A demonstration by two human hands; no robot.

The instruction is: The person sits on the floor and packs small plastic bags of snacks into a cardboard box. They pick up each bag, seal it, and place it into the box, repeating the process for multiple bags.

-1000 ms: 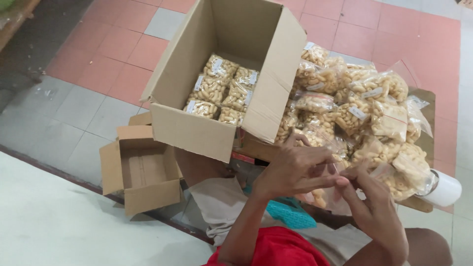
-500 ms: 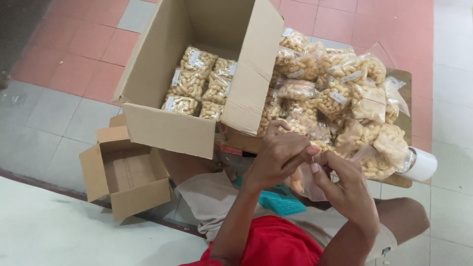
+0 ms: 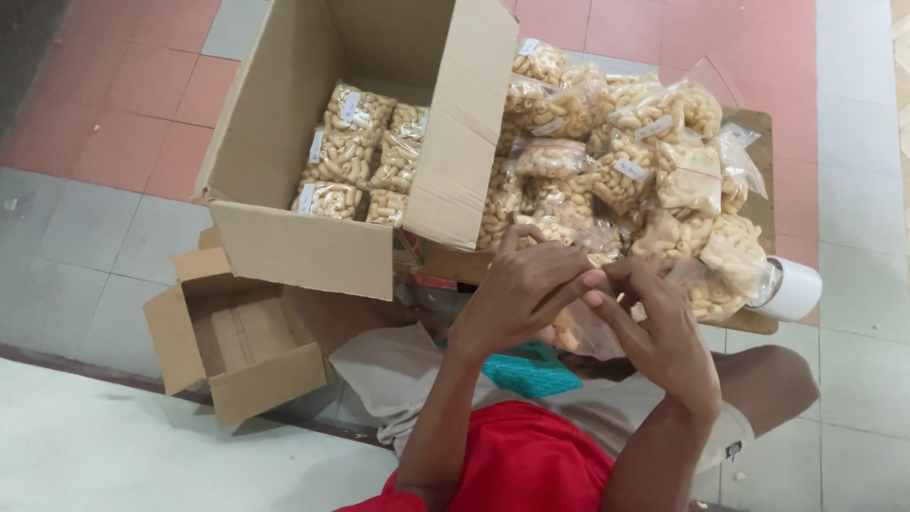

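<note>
Snack bag (image 3: 580, 327), a clear plastic pouch of pale curled crackers, sits between the two hands above the person's lap, just in front of the near edge of the board (image 3: 758, 123) that carries the heap. The left hand (image 3: 519, 296) curls over the top of the bag with fingers bent and closed around its upper part. The right hand (image 3: 664, 337) meets it from the other side, thumb and fingertips pinched together at the neck of the bag, touching the left hand's fingertips.

Just beyond the hands, a pile of bags (image 3: 616, 161) of the same kind covers the board from its near edge to its far edge. A white roll (image 3: 794, 289) lies at the board's near right corner, touching the pile.

Left of the pile stands a big cardboard box (image 3: 294, 251), open, its right flap leaning against the bags; more filled bags (image 3: 360, 156) lie packed in rows on its bottom. A small cardboard box (image 3: 237, 346) stands open on the tiled floor (image 3: 85, 228) just in front of the big one. A teal object (image 3: 531, 372) lies on the lap under the hands.
</note>
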